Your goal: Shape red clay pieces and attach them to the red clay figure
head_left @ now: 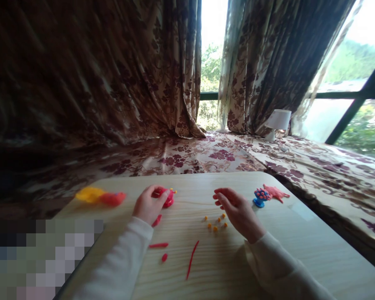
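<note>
My left hand is closed around the side of a red modelling-clay figure with small yellow-tipped stalks. Part of the figure is hidden behind my fingers and thumb. Over the right half of the table, my right hand is held with fingers partly stretched and slightly apart; nothing shows in it. Several small yellow clay bits lie just left of and below it. Nearer to me are a thin red clay strand, a thicker red roll and a red clay oval. Another red piece lies beside my left wrist.
On the pale wooden table, a yellow bag-like piece and a red lump lie far left. A blue clay figure with pink dots stands at right beside a flat pink clay shape. Behind are floral cloth and a white lamp.
</note>
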A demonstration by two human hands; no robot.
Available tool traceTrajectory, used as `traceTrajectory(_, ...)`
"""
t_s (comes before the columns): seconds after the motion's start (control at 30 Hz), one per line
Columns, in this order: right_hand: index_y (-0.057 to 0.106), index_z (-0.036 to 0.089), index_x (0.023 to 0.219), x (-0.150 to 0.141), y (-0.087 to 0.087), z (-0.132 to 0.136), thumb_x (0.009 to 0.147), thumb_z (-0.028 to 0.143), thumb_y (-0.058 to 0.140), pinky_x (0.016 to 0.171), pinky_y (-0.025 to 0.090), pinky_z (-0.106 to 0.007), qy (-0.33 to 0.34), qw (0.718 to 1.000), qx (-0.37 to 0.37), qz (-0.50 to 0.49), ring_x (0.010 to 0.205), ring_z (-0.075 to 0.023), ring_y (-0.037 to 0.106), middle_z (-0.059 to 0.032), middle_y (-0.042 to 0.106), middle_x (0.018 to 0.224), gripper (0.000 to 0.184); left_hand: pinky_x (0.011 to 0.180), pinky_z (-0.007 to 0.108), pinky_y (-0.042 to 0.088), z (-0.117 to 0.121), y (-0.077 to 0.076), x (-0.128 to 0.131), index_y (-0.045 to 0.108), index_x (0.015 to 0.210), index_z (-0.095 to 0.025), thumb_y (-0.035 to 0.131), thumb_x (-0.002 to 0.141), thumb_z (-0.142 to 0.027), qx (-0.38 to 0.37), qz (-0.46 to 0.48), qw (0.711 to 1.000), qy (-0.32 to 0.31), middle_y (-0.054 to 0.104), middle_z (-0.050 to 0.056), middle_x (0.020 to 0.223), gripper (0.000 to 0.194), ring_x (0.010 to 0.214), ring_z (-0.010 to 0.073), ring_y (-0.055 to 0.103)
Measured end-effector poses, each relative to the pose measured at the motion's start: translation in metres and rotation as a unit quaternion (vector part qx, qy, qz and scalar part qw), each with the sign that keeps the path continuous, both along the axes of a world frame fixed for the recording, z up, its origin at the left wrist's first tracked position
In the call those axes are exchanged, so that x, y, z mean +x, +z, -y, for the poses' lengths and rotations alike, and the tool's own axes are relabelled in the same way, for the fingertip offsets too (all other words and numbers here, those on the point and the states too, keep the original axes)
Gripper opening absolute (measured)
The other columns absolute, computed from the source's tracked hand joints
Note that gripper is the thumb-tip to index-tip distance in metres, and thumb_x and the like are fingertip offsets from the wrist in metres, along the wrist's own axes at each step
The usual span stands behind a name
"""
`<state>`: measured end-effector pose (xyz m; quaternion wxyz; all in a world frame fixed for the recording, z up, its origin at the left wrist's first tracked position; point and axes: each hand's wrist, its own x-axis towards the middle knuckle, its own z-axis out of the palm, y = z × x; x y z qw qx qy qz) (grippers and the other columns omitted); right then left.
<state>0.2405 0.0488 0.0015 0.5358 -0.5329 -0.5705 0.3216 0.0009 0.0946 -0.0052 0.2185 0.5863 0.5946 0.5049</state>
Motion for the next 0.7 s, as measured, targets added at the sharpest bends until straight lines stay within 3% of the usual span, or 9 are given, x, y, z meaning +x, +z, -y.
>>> traceTrajectory(0.2,0.067,0.020,0.078,0.011,-0.002,0.009,0.076,0.025,0.056,0.062,0.047,-0.030,0.037,0.989,0.024,0.142,0.065,-0.0190,0.062,-0.0045,0.067,0.071,0.013,0.065,0.032,0.051,-0.001,0.000,-0.006,0.065,0.082,-0.016,0.061,0.068,-0.041,0.017,-0.060,0.998,0.008,0.068,0.006,0.076,0.028,0.069,0.0206,0.063)
traceTrajectory(0.4,0.069,0.020,0.076,0.012,0.015,0.020,0.077,0.014,0.054,0.063,0.042,-0.026,0.087,0.964,0.032,0.250,0.064,-0.0146,0.058,-0.0026,0.065,0.075,0.017,0.090,0.039,0.042,0.013,0.020,0.002,0.066,0.081,-0.017,0.060,0.070,-0.032,0.136,-0.133,0.982,0.018,0.064,0.007,0.089,0.019,0.091,0.0236,0.057)
traceTrajectory(0.57,0.069,0.020,0.078,-0.007,0.020,0.037,0.079,0.010,0.054,0.067,0.041,-0.022,0.181,0.925,0.043,0.332,0.070,-0.0125,0.059,-0.0017,0.065,0.079,0.019,0.083,0.034,0.045,0.043,0.029,0.030,0.065,0.084,-0.019,0.055,0.078,-0.022,0.221,-0.193,0.953,-0.081,0.064,0.004,0.086,0.012,0.086,0.0187,0.056)
traceTrajectory(0.7,0.068,0.021,0.083,-0.025,0.016,0.047,0.076,0.011,0.060,0.071,0.041,-0.023,0.234,0.892,0.050,0.383,0.079,-0.0144,0.059,-0.0010,0.064,0.083,0.015,0.088,0.036,0.042,0.058,0.029,0.041,0.064,0.083,-0.018,0.052,0.081,-0.018,0.205,-0.189,0.949,-0.144,0.065,0.004,0.084,0.012,0.089,0.0182,0.057)
